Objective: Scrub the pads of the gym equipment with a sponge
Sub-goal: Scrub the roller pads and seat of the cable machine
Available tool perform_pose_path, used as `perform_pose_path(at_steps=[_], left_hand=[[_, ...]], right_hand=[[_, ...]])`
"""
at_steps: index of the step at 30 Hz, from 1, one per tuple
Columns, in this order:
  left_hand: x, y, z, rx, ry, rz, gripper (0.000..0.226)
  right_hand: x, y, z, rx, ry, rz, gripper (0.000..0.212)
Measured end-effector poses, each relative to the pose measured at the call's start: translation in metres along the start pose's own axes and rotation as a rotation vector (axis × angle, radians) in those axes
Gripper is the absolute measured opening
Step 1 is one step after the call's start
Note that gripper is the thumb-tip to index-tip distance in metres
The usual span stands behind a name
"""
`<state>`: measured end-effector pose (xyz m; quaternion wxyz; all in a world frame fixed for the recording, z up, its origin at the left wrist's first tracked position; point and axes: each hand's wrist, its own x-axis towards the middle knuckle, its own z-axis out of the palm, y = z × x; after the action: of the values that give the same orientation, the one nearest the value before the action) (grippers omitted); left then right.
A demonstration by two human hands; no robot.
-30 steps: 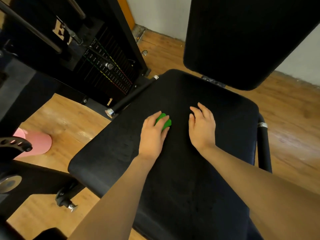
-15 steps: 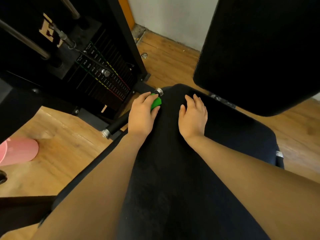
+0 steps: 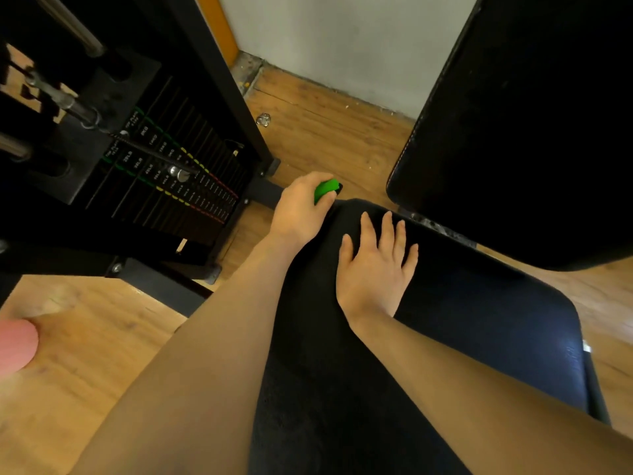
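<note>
- Your left hand [image 3: 297, 211] has its grip curled round the green sponge [image 3: 325, 190], fingers wrapped over the top; sponge sits at the far-left corner of the seat pad [image 3: 479, 323], right at the pad's edge w/ part of it poking out past your fingertips.
- Can't tell if the sponge is pressed on the pad itself or just off the corner.
- Your right hand [image 3: 375, 265] lies flat on the seat pad, fingers straight & spread, grip holding nothing; it's just beside the left hand, nearer to you.
- Both forearms run up from the bottom of the view, over the pad.
- Back pad [image 3: 534, 132] stands tilted upright behind the seat pad, top right, black like the seat.
- Weight stack [image 3: 164, 173] is to the left, black plates w/ white labels and green/yellow/red marks; selector pin [image 3: 178, 173] sits in it.
- Black frame post [image 3: 236, 94] runs down beside the stack to the wooden floor [image 3: 329, 132].
- Pink object [image 3: 15, 346] at the left edge on the floor, blurred.
</note>
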<state>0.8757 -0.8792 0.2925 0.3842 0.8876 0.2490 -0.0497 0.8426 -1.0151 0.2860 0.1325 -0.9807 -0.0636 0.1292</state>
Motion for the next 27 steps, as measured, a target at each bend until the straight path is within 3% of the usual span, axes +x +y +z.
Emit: perform_pose_path(at_steps=[3, 7, 14, 19, 27], left_hand=[[0.004, 0.002, 0.011, -0.073, -0.100, -0.016, 0.034], [-0.001, -0.004, 0.018, -0.155, -0.109, -0.041, 0.035], [-0.038, -0.031, -0.002, -0.163, -0.176, 0.057, 0.040], [-0.074, -0.056, -0.017, -0.182, -0.218, -0.051, 0.038], [-0.029, -0.031, 0.001, -0.145, -0.215, -0.007, 0.040]], right_hand=[[0.001, -0.001, 0.002, -0.002, 0.009, 0.004, 0.051], [0.001, -0.002, 0.002, -0.028, 0.007, 0.011, 0.051], [0.000, -0.003, 0.001, -0.041, 0.001, 0.016, 0.051], [0.000, -0.004, 0.002, -0.033, 0.008, 0.020, 0.051], [0.001, -0.005, 0.004, -0.051, 0.015, 0.020, 0.051]])
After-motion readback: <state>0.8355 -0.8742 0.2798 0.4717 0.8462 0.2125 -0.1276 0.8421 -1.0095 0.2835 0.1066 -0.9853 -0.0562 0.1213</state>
